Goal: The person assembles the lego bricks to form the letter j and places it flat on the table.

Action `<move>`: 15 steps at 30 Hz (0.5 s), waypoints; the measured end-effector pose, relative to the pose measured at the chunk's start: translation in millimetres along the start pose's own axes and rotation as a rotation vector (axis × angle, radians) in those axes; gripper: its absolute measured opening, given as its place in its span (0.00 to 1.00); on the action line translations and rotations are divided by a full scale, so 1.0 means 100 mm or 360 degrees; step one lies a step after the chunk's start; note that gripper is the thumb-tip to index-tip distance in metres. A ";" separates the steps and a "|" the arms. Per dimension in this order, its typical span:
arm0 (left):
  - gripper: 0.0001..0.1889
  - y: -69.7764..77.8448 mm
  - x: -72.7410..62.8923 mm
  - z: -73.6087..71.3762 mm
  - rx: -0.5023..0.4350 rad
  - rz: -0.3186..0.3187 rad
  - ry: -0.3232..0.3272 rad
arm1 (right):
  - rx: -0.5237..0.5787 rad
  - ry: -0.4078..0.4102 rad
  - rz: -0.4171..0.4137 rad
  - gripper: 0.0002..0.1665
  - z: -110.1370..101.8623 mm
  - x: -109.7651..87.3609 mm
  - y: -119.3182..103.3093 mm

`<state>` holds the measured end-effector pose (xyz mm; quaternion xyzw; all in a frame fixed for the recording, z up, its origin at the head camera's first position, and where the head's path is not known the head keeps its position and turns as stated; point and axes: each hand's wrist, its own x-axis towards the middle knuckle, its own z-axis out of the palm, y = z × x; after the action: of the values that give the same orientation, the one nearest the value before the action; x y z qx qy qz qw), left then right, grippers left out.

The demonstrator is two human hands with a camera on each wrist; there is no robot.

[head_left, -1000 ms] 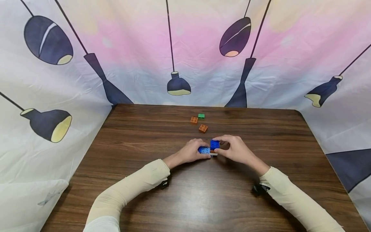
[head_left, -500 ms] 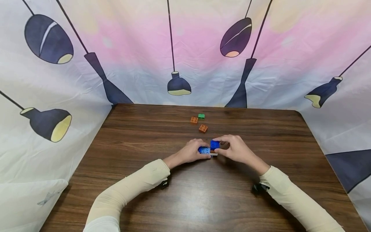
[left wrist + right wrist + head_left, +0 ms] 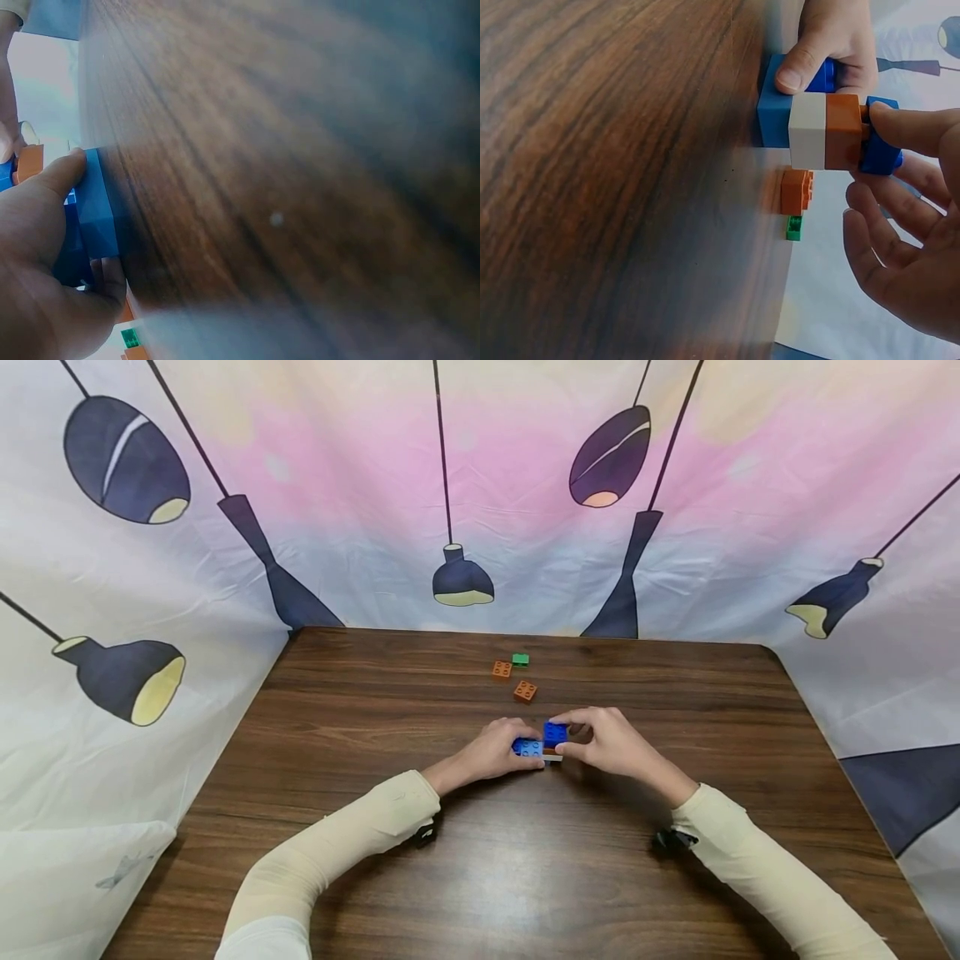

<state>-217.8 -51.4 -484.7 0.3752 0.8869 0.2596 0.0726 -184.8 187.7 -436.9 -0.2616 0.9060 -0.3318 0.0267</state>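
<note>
In the right wrist view, a small stack stands on the table: a long blue brick at the bottom, a white brick on it, then an orange brick. My right hand pinches a dark blue brick between thumb and fingers, right over the orange one, whose studs show in a narrow gap. My left hand grips the blue base, thumb on one side and fingers on the other. Another dark blue brick sits on the base, partly hidden under the left palm.
Beyond the hands on the wooden table lie two loose orange bricks, the nearer one and the farther one. A green brick lies beside the farther one. A printed cloth hangs behind the table's back edge.
</note>
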 end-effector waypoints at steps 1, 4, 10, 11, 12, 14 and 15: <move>0.23 0.00 0.00 0.00 0.0003 0.0000 -0.0001 | -0.0005 0.0001 0.0003 0.23 0.00 0.00 0.00; 0.23 0.00 0.00 0.00 0.0008 0.0003 -0.0001 | -0.0021 0.0009 0.0025 0.23 0.01 0.00 0.00; 0.22 -0.01 0.02 0.00 0.0011 0.0003 -0.0001 | -0.0029 -0.0013 0.0013 0.22 0.02 0.01 0.00; 0.22 -0.01 0.02 0.00 0.0011 0.0002 -0.0001 | -0.0029 -0.0021 0.0004 0.21 0.02 0.01 0.00; 0.22 -0.01 0.01 0.00 0.0011 0.0002 0.0000 | -0.0029 -0.0030 -0.0010 0.21 0.01 0.02 0.00; 0.22 -0.01 0.01 0.01 0.0007 0.0005 0.0002 | -0.0026 -0.0045 -0.0044 0.20 0.01 0.02 0.00; 0.22 -0.01 0.01 0.01 0.0000 0.0006 0.0003 | -0.0022 -0.0052 -0.0054 0.19 0.01 0.03 0.00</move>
<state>-218.6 -50.9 -486.0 0.3767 0.8862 0.2601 0.0712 -186.9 186.2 -437.3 -0.2824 0.9031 -0.3217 0.0339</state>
